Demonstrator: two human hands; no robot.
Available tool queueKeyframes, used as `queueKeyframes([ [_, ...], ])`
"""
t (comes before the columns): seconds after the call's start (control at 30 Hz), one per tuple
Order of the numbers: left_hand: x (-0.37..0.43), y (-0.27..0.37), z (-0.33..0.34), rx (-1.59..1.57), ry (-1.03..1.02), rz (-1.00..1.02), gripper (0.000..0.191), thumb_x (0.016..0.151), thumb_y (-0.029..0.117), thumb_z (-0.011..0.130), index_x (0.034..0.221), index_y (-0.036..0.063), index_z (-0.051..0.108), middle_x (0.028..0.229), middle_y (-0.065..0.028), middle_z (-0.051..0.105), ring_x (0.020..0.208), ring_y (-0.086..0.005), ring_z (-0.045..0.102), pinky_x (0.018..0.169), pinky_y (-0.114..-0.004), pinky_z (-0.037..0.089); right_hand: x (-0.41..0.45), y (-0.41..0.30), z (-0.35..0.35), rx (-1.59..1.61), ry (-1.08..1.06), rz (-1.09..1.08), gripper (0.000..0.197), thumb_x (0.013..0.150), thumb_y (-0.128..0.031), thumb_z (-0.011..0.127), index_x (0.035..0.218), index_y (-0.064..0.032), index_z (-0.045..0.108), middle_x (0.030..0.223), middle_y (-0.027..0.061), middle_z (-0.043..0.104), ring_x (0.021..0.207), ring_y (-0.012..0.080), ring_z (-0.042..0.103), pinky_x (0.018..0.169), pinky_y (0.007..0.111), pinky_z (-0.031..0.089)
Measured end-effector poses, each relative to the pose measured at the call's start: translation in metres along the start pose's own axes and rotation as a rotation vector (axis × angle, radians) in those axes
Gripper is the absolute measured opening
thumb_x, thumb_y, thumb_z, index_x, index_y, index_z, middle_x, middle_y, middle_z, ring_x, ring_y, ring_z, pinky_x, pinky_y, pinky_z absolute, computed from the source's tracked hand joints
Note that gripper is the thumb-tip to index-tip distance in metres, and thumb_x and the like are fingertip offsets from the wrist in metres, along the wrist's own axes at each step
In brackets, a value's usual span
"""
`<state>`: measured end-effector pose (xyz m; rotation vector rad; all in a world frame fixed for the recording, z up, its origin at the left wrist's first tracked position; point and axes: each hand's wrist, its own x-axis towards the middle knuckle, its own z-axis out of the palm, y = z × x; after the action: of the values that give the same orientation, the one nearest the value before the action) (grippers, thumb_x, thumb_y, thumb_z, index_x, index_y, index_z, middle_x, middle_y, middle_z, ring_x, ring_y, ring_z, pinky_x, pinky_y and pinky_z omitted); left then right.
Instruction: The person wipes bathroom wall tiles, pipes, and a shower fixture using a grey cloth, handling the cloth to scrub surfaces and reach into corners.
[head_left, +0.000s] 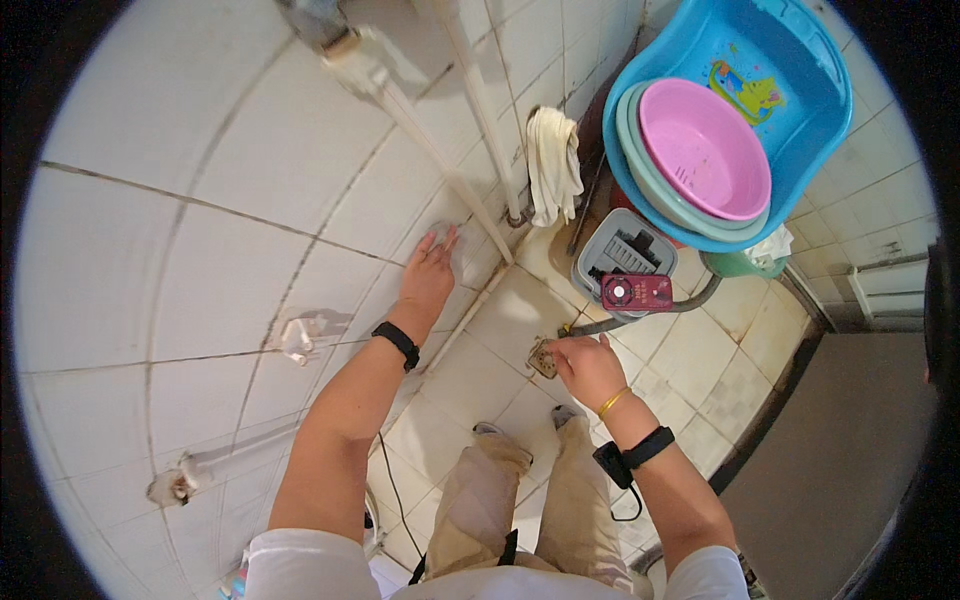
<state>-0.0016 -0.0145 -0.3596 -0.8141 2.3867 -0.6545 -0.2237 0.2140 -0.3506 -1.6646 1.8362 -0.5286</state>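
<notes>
My left hand reaches to the white tiled wall, its fingers extended against a tile. A pale, shiny patch shows by those fingertips; I cannot tell what it is. My right hand is in front of me over the floor, its fingers curled. Whether anything small sits between them is hidden. From this angle its fingertips overlap a square floor drain, but the hand appears well above it. Two white pipes run down the wall beyond my left hand.
A blue baby bathtub holds a pink basin stacked in pale green ones. Beneath are a grey container, a dark red box and a grey hose. A whitish cloth hangs by the pipes. Broken fittings jut from the wall.
</notes>
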Motion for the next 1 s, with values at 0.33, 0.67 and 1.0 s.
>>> queueKeyframes([
  [0.33, -0.047, -0.085, -0.125, 0.109, -0.024, -0.092, 0.059, 0.096, 0.016, 0.052, 0.153, 0.0058, 0.039, 0.164, -0.0057, 0.028, 0.149, -0.0164, 0.028, 0.124, -0.044, 0.012, -0.032, -0.067, -0.105, 0.036, 0.049, -0.067, 0.016, 0.092, -0.016, 0.061, 0.106, -0.0162, 0.070, 0.102, 0.0071, 0.071, 0.101, 0.0305, 0.065, 0.103, 0.060, 0.041],
  [0.67, -0.095, -0.165, -0.234, 0.002, 0.275, -0.257, 0.056, 0.094, 0.017, 0.054, 0.148, 0.0070, 0.046, 0.158, -0.0035, 0.040, 0.146, -0.0148, 0.034, 0.122, -0.045, 0.019, -0.042, -0.119, -0.160, 0.100, -0.001, -0.166, 0.019, 0.091, -0.013, 0.059, 0.106, -0.0141, 0.070, 0.100, 0.0120, 0.071, 0.103, 0.0324, 0.065, 0.104, 0.062, 0.038],
  [1.0, -0.094, -0.167, -0.232, 0.003, 0.383, -0.308, 0.056, 0.093, 0.015, 0.052, 0.147, 0.0039, 0.046, 0.157, -0.0035, 0.042, 0.147, -0.0174, 0.034, 0.120, -0.045, 0.024, -0.036, -0.120, -0.159, 0.134, -0.034, -0.207, 0.019, 0.091, -0.014, 0.059, 0.106, -0.0139, 0.071, 0.100, 0.0118, 0.072, 0.103, 0.0328, 0.065, 0.106, 0.061, 0.037],
])
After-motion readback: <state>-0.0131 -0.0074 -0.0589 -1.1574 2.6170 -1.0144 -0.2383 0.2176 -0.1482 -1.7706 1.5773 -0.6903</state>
